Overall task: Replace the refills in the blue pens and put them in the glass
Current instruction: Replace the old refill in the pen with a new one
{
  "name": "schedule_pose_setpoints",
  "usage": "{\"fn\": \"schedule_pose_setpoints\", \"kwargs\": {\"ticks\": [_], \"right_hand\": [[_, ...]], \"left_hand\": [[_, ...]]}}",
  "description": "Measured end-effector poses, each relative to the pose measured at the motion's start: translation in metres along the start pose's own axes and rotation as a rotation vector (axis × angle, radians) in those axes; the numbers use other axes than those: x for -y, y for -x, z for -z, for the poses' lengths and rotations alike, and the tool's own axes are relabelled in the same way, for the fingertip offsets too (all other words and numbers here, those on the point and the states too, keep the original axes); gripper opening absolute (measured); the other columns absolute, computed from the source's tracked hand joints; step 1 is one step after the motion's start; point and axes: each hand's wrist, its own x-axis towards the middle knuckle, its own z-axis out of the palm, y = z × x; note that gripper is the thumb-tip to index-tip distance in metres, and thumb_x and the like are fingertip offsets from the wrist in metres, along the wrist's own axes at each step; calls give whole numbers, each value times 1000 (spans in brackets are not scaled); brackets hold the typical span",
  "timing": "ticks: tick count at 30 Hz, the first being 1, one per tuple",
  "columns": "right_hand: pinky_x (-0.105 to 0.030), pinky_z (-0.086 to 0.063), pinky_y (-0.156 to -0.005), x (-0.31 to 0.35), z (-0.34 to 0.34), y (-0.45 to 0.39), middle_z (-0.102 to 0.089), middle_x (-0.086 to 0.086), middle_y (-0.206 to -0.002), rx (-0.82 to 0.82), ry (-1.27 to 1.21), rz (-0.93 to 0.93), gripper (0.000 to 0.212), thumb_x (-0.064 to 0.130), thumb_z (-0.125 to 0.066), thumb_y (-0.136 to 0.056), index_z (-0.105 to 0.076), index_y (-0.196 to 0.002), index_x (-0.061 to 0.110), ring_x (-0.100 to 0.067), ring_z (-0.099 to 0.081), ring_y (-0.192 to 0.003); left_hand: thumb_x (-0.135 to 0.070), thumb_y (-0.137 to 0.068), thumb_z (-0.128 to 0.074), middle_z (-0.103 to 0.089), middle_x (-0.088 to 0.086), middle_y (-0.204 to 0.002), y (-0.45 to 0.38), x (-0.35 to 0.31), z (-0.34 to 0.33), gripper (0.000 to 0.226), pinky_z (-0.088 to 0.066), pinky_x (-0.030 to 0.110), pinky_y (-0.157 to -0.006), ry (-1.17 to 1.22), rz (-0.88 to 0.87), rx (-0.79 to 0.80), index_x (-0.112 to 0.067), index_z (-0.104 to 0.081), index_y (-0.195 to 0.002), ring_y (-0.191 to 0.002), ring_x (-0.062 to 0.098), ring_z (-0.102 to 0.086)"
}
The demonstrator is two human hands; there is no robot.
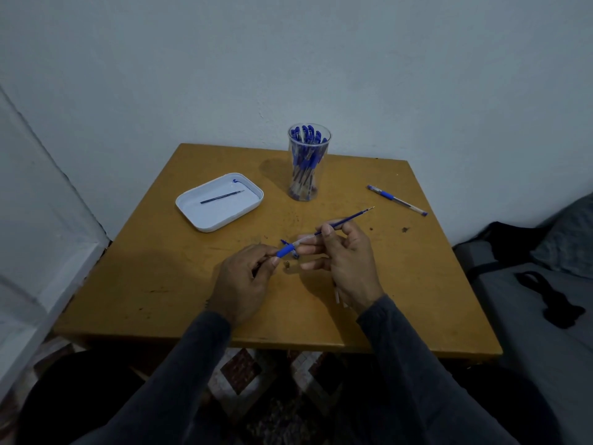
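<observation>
Blue rubber marks the grip of the pen barrel [290,248], which the left hand [247,277] pinches by that grip just above the desk [160,284]; the right hand [345,255] pinches the refill [348,218] near its middle, its metal point aimed up and away to the right, its tail seemingly entering the clear end of the barrel. Whether the refill is going in or coming out I cannot tell; either way, the sound method is to hold barrel and refill in one straight line, move the refill gently with thumb and forefinger close to the barrel mouth so the thin tube does not bow, and keep the left grip steady without twisting. A small brass-coloured tip piece [286,265] lies on the desk just under the hands, with a blue cap [284,242] beside the barrel; both look easy to knock away, so the hands should stay lifted. One refill [222,196] rests in the white tray [205,224] to the left; the glass [308,165] at the back holds many blue pens; another pen [397,200] lies on the desk to the right.
</observation>
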Motion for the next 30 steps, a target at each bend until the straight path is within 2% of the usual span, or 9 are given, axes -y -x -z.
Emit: {"fn": "schedule_pose_setpoints", "kwargs": {"ticks": [5,8,13,18,20,22,25,27,30], "right_hand": [[-39,-63,-60,0,0,0,-76,-21,-98,19,-1,0,15,13,-45,-108,-53,-112,1,-35,-75,-87],[-38,-62,-58,3,1,-1,-76,-18,-97,37,40,-78,17,11,-48,-107,-58,-111,-2,-33,-75,-86],[-29,-52,-42,10,-5,0,-73,-17,-92,144,102,-211,25,18,-65,-99,-61,-121,8,-21,-69,-66],[-29,-46,-39,12,-7,-3,-72,-8,-95,19,114,-158,27,32,-60,-102,-64,-115,9,-21,-64,-65],[-31,-48,-42,8,-7,-3,-70,-8,-92,-63,233,-156,21,29,-53,-106,-66,-110,13,-19,-63,-65],[-32,-55,-56,3,-6,-4,-69,-3,-96,-106,547,-95,17,21,-52,-106,-69,-106,18,-15,-65,-75],[-17,-46,-77,-3,-13,-1,-65,5,-112,113,1005,21,20,18,-58,-102,-70,-117,20,-6,-58,-97],[-18,-44,-79,-9,-20,0,-62,2,-118,208,1158,60,25,23,-59,-102,-68,-124,18,-8,-55,-98],[-23,-45,-79,-18,-28,1,-57,-1,-112,206,1245,111,24,27,-60,-101,-69,-122,17,-12,-53,-94]], "left_hand": [[-29,-98,-55,-66,-10,-82,1,3,-1,21,-53,33,-66,-4,12,1,-22,-72,-108,-76,12,-62],[-32,-98,-55,-66,-13,-84,0,4,-1,25,-52,28,-65,-23,-3,10,-21,-73,-109,-76,12,-63],[-32,-97,-55,-63,-19,-86,-1,3,-1,24,-45,13,-67,-34,-23,9,-21,-73,-110,-79,7,-62],[-36,-98,-53,-65,-11,-83,0,1,0,31,-53,28,-66,-13,-2,-34,-17,-73,-110,-76,10,-62],[-33,-97,-54,-66,-9,-84,0,1,0,28,-55,32,-68,-3,23,-53,-17,-72,-111,-76,10,-62],[-30,-97,-55,-67,-8,-83,0,0,0,26,-55,34,-68,14,27,-70,-17,-72,-111,-76,10,-63],[-28,-98,-55,-67,-7,-87,0,0,0,24,-56,33,-70,10,29,-73,-16,-72,-111,-80,10,-64],[-26,-99,-57,-68,-7,-91,1,1,0,23,-57,32,-73,5,26,-76,-15,-72,-112,-83,8,-64],[-24,-98,-59,-67,-9,-91,1,3,0,21,-57,32,-73,6,20,-75,-16,-73,-112,-83,8,-64]]}}
